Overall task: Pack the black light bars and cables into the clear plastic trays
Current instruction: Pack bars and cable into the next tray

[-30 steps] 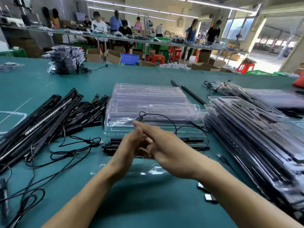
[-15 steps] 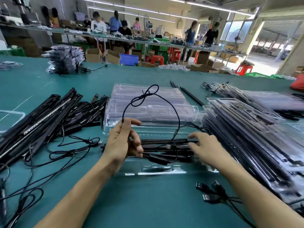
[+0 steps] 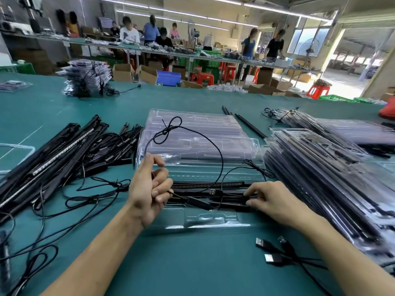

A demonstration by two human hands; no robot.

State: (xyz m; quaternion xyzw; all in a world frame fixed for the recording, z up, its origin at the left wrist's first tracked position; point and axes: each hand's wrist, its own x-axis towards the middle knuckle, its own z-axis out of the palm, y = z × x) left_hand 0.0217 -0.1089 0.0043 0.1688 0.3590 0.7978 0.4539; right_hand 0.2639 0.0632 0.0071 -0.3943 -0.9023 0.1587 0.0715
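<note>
Fingers of the left hand pinch a looping black cable above a clear tray on the green tabletop; fingers of the right hand grasp the black light bars lying in that tray

Black light bars and black cable are being shown against teal table; mid-table trays clear; stools beyond table red.

I counted two hands, my left hand and right hand, one open clear tray, one looped cable, three loose USB plugs, and one heap of black light bars.
</note>
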